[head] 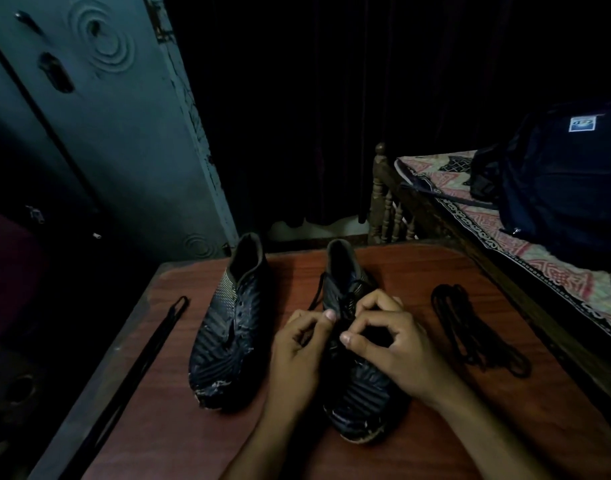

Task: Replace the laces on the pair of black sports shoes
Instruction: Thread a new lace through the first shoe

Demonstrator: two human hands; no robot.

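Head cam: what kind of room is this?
Most likely a bedroom at home, dimly lit. A wooden bed with a patterned sheet and a dark backpack on it stands to the right, a metal wardrobe to the left, dark curtains behind. The shoes sit on a small wooden table.

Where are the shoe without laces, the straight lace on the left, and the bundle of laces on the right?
Unlaced shoe (227,327): head view, middle of its upper.
Straight lace (158,336): head view, on the strand's upper stretch.
Lace bundle (470,330): head view, middle of the tangle.
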